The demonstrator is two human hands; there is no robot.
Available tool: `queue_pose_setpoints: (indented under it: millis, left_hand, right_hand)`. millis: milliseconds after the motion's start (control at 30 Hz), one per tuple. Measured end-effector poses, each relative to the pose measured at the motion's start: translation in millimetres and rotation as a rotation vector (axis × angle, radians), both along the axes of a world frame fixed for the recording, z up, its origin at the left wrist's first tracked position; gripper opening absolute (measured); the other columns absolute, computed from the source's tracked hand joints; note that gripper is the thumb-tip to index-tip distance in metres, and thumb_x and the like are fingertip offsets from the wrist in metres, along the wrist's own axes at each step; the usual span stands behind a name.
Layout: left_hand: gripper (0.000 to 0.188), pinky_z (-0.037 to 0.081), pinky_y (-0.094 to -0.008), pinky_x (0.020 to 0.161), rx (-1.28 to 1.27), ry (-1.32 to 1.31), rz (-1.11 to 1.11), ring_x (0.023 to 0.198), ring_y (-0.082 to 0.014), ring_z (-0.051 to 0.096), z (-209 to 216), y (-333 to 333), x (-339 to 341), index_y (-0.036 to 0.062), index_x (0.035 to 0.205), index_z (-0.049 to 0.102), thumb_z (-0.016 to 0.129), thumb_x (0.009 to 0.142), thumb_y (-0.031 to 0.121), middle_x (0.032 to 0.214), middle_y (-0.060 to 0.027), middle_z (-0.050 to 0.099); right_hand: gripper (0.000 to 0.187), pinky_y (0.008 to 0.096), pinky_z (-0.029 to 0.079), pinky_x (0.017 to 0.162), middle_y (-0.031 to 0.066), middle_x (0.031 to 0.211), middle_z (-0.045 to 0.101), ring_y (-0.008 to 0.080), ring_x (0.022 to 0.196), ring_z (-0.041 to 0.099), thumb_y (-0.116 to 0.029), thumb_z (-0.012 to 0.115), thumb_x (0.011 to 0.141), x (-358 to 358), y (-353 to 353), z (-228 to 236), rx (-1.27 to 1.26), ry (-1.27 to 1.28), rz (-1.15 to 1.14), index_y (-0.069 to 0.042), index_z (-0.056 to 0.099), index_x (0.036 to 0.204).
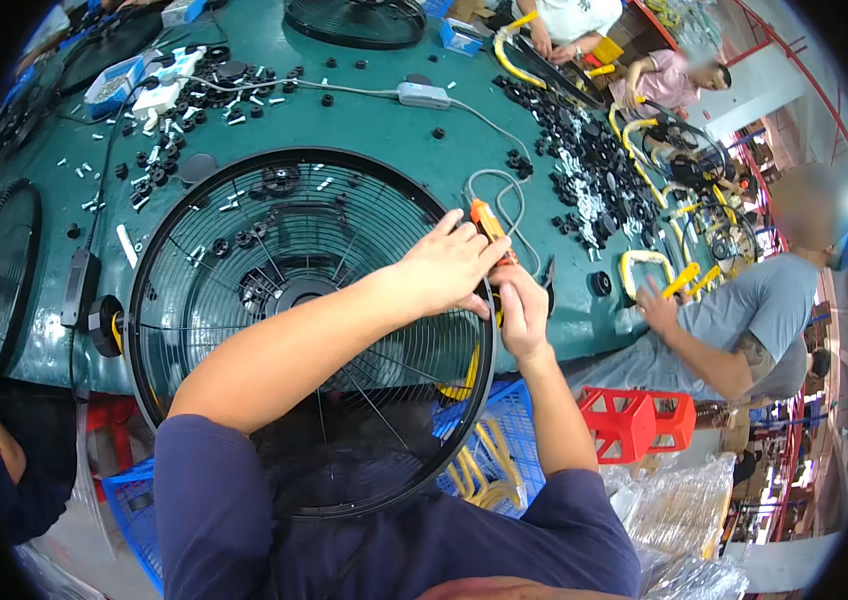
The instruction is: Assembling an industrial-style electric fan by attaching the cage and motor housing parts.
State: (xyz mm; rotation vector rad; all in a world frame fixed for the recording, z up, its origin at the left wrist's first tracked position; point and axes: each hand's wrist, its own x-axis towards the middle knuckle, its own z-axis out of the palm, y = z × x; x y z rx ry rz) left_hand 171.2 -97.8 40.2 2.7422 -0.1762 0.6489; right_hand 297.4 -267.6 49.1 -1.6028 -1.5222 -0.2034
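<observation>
A head-worn fisheye looks steeply down, close above the hands (444,270), facing twelve o'clock across the desk (374,120); its wide field catches a co-worker (769,315) at three.

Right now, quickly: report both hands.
Left hand: curled against the orange tool; grip partly hidden, cannot tell.
Right hand: curled at the tool's lower end; grip cannot be told.

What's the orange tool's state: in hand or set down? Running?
In hand: the left hand grips the orange tool near the black fan guard rim. Running: cannot tell; nothing visible shows it.
</observation>
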Motion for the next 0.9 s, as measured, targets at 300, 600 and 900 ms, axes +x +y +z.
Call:
queue_pose_setpoints:
  millis: [300, 600, 900]
  left_hand:
    - [0.105, 0.027, -0.0528, 0.12, -0.018, -0.034, 0.013, 0.123, -0.0333, 0.054, 3.1, 3.5, 0.6, -0.0001, 0.154, 0.03, 0.078, 0.078, 0.054, 0.121, -0.0165, 0.06]
    - [0.105, 0.027, -0.0551, 0.119, -0.004, 0.079, -0.07, 0.125, -0.0348, 0.053, 1.4, -4.4, 6.4, -0.0023, 0.153, 0.031, 0.081, 0.077, 0.051, 0.122, -0.0172, 0.06]
    - [0.106, 0.026, -0.0559, 0.12, -0.01, 0.042, -0.024, 0.125, -0.0346, 0.052, 2.8, 1.6, 0.1, -0.0045, 0.153, 0.029, 0.079, 0.079, 0.052, 0.12, -0.0184, 0.059]
  right_hand:
    - [0.03, 0.0328, 0.05, 0.073, 0.0131, 0.088, 0.067, 0.0222, 0.08, 0.064, -0.024, 0.053, 0.1, 12.1, -2.3, 5.0, -0.328, 0.338, 0.039, 0.003, 0.066, 0.1]
    - [0.029, 0.0341, 0.046, 0.067, 0.0107, 0.075, 0.059, 0.0197, 0.068, 0.055, -0.02, 0.051, 0.101, 21.5, 6.4, 15.2, -0.818, 0.307, 0.019, 0.004, 0.064, 0.089]
    - [0.023, 0.0393, 0.053, 0.077, 0.0179, 0.096, 0.068, 0.033, 0.087, 0.068, -0.014, 0.052, 0.096, -3.1, -9.2, -3.7, -0.207, 0.097, -0.06, 0.003, 0.065, 0.103]
